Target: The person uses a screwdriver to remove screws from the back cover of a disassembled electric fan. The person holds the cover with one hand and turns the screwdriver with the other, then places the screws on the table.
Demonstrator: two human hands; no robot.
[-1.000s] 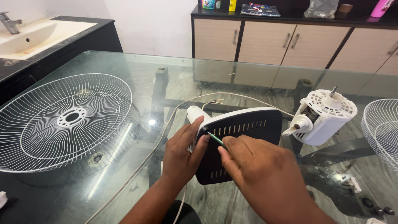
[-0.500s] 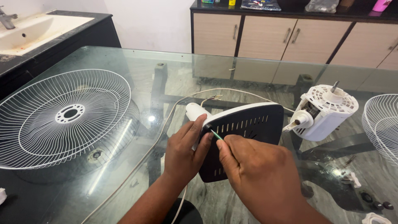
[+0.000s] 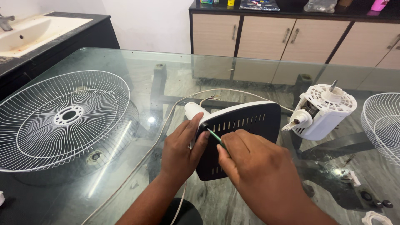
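The person's left hand (image 3: pixel 180 152) grips the left edge of the fan base (image 3: pixel 237 139), fingers wrapped on its rim with the thumb across the dark slotted underside, propping the housing up on edge on the glass table (image 3: pixel 137 66). The right hand (image 3: pixel 258 171) is closed around a thin green-shafted screwdriver (image 3: pixel 216 139), whose tip meets the base's underside near the upper left corner, close beside the left thumb. This looks like the screw-working step on the base plate, the tool seated at a fastener; whether the screw is going in or coming out cannot be told. The next move would call for a steady left grip so the housing does not tip, and for the tool to stay square to the plate as the wrist turns. Off to the right stands the white fan motor (image 3: pixel 323 114), shaft up, just beside the base. A white wire grille (image 3: pixel 62 118) lies flat at left, well apart, and a second grille (image 3: pixel 385 125) shows at the right edge. A white power cord (image 3: pixel 137 166) trails from the base across the glass towards the person.
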